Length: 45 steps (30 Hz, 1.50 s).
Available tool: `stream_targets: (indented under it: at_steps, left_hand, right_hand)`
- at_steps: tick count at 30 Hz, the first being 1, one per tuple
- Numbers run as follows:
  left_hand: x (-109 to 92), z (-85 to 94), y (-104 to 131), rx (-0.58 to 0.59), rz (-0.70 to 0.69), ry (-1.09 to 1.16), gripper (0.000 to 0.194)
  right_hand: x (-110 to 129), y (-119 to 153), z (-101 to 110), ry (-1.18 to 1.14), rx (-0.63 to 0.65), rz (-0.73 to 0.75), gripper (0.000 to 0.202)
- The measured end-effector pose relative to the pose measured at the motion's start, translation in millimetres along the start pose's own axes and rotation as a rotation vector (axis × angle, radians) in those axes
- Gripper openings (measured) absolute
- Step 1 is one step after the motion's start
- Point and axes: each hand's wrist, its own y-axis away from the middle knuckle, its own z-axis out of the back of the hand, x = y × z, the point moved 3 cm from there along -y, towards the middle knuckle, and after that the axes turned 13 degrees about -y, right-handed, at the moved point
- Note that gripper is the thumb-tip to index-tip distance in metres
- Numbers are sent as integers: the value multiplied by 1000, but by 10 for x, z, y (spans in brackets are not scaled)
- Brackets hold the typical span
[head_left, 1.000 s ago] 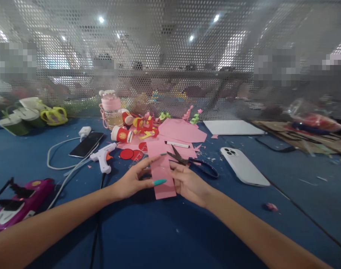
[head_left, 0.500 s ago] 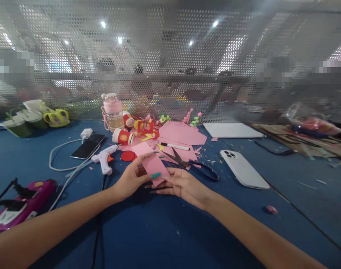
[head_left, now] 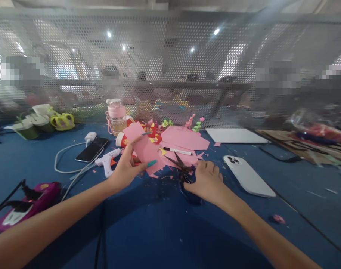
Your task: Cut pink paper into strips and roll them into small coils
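A strip of pink paper is pinched between the thumb and fingers of my left hand, raised above the table and tilted. My right hand is closed on the handles of dark blue scissors; their blades are spread apart and point away to the left. Part of the handles is hidden by my fingers. Behind the scissors lie pink paper sheets with a black-and-white marker on them. A red paper cup is partly covered by the strip.
To the left are a glue gun, a black phone with a charger cable, and a purple power strip. A white phone lies right. A pink bottle stands before the perforated metal screen.
My right hand has let go of the pink strip, moved right and taken hold of the scissors' handles. The left hand keeps the strip, now raised slightly. The view has shifted a little.
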Motion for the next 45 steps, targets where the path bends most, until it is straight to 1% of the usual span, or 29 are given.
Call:
stream_targets:
  at_steps: [4, 6, 8, 11, 13, 14, 17, 19, 21, 23, 24, 26, 27, 28, 30, 32, 35, 38, 39, 43, 45]
  left_hand:
    - [-122, 36, -18, 12, -108, -27, 76]
    - [-186, 64, -21, 18, -162, -30, 75]
    - [-245, 93, -21, 29, -184, -55, 76]
    - [-322, 127, -16, 30, -200, -108, 75]
    - [-360, 142, -14, 11, -225, -123, 73]
    - [-373, 147, -15, 1, -234, -123, 72]
    - [-389, 157, -29, -5, -228, -107, 73]
    - [-400, 170, -43, -5, -218, -105, 75]
    - [-420, 189, -58, -5, -216, -109, 76]
    - [-446, 211, -72, -7, -225, -99, 77]
    - [-458, 222, -77, -10, -232, -89, 78]
    - [-475, 242, -86, -16, -241, -77, 78]
    - [-480, 251, -89, -19, -245, -78, 78]
    - [-485, 259, -92, -23, -252, -83, 79]
    - [-493, 274, -94, -33, -267, -102, 79]
    - [-505, 286, -94, -41, -281, -120, 80]
    - [-525, 296, -95, -42, -283, -137, 82]
    - [-538, 297, -95, -32, -286, -125, 82]
    - [-538, 296, -94, -27, -287, -119, 82]
    - [-514, 293, -87, -16, -268, -135, 83]
    - [-506, 293, -83, -9, -251, -146, 85]
  right_hand:
    - [-15, 4, 10, 31, -14, -40, 56]
    - [-14, -11, 22, 34, 1, -45, 53]
    - [-4, -23, 29, 28, 60, -42, 51]
    - [4, -24, 23, -25, 186, -46, 51]
    - [-1, -26, 15, -99, 218, -21, 46]
    - [-11, -32, 14, -144, 205, -7, 39]
    - [-57, -74, 15, -371, 114, -4, 13]
    - [-63, -100, 15, -522, 89, -18, 17]
    - [-15, -99, 16, -604, 108, -16, 16]
    - [82, -56, 17, -732, 174, -6, 12]
    - [143, -20, 14, -837, 228, 1, 15]
    - [274, 67, 6, -1320, 388, 7, 23]
    - [322, 108, 3, -1486, 451, -2, 25]
    - [354, 142, -4, -1611, 496, -19, 26]
    - [376, 189, -36, -1721, 568, -45, 29]
    - [359, 210, -78, -1732, 605, -23, 37]
    - [321, 240, -130, -1684, 633, 72, 52]
    - [324, 298, -128, -1622, 670, 152, 60]
    - [335, 318, -110, -1591, 664, 185, 60]
    - [384, 376, -8, -1390, 540, 317, 54]
    - [400, 399, 23, -1329, 504, 351, 53]
